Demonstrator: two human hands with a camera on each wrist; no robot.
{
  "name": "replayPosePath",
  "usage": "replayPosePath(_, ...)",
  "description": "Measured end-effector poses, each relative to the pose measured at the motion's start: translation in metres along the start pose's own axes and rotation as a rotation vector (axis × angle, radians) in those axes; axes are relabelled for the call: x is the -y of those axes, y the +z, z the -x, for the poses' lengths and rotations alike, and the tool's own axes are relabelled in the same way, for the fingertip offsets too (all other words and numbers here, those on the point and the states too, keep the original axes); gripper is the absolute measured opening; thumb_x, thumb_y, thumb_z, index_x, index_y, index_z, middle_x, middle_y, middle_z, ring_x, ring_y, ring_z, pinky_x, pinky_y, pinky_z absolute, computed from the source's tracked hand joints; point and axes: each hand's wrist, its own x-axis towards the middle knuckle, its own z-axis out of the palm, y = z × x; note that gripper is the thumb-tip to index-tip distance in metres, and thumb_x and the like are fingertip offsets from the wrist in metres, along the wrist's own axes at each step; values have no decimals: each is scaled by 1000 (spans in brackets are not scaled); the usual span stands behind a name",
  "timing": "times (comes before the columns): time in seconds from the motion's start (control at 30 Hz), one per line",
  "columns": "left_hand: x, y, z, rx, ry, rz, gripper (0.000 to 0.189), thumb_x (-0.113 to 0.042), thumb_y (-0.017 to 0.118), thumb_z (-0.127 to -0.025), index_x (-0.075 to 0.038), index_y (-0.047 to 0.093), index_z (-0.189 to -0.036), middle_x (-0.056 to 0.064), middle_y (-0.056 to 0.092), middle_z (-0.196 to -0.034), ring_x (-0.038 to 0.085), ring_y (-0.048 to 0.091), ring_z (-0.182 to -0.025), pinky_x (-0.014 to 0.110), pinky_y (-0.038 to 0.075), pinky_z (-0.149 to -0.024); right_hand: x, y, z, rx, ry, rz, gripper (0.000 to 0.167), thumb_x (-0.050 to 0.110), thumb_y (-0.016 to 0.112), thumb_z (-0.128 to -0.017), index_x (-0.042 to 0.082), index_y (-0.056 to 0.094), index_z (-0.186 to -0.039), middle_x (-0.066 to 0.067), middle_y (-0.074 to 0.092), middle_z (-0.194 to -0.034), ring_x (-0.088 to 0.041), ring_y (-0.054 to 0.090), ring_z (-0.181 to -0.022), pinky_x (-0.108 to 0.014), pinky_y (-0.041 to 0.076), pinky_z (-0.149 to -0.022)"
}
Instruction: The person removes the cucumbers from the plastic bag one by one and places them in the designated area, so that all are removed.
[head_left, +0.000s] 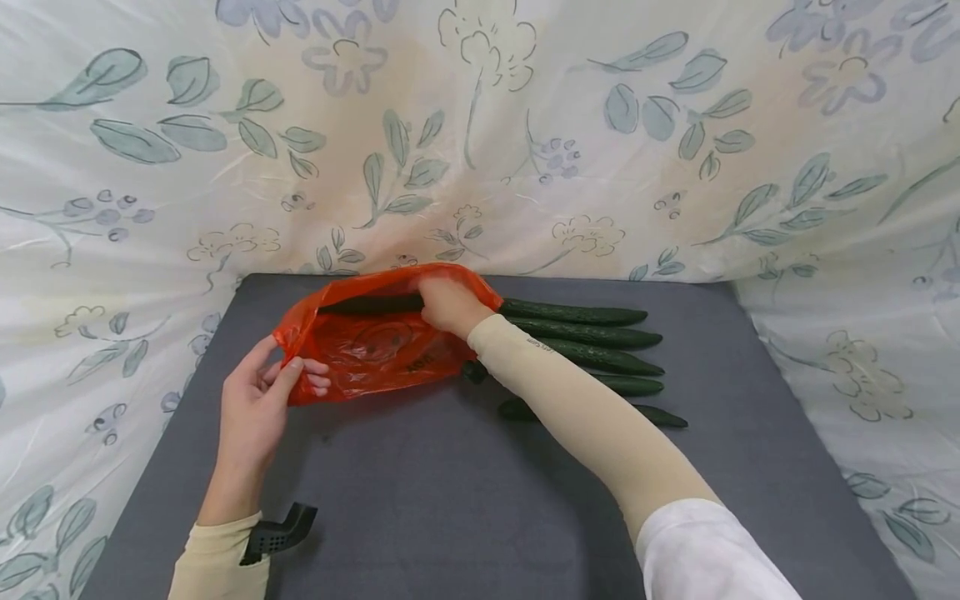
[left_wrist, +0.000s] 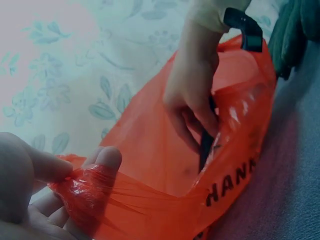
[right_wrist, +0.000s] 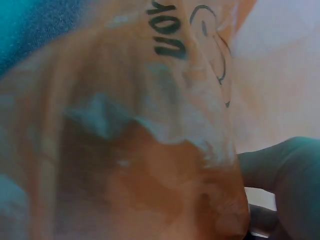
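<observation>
A thin red plastic bag (head_left: 352, 375), printed with dark lettering and a smiling face, is spread sideways with its mouth toward me. My left hand (head_left: 258, 392) pinches the bag's left edge between thumb and fingers, the film bunched there in the left wrist view. Inside the mouth, my right hand (head_left: 452, 307) grips a dark green cucumber (head_left: 371, 305) that lies lengthwise along the bag. In the left wrist view, the right fingers curl around the cucumber (left_wrist: 206, 146). Bag film covers much of the right wrist view, with part of the right hand (right_wrist: 292, 182) at the side.
Several more cucumbers (head_left: 600, 335) lie side by side on the grey table (head_left: 420, 500), right of the bag and partly under the right forearm. A floral curtain (head_left: 480, 150) hangs behind the table and along its sides. A black wrist mount (head_left: 281, 532) sits on the left sleeve.
</observation>
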Motion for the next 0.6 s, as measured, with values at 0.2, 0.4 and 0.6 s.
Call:
replayPosePath(0.2,1,-2,1,10,7,2,45,-4,61,-110,-5,55,-154,14,79,-98,20,79,-77,30,65,-79,12,14,-3,74,44,166,13,12,70,-103,14,75,-115,-1,74,-106,-20,70,-100,-33,57,-90)
replayPosePath(0.4,1,-7,3,11,7,17,44,-3,61,-110,-4,55,-154,15,79,-97,20,78,-76,30,65,-78,21,25,-4,149,112,79,11,10,63,-108,14,71,-113,0,71,-109,-18,69,-104,-30,54,-93)
replayPosePath(0.6,3,-11,5,8,4,9,44,-6,62,-111,-3,54,-154,13,79,-98,20,79,-77,30,65,-79,28,31,-8,156,148,10,9,9,59,-109,14,67,-107,-2,68,-109,-20,68,-107,-32,54,-93)
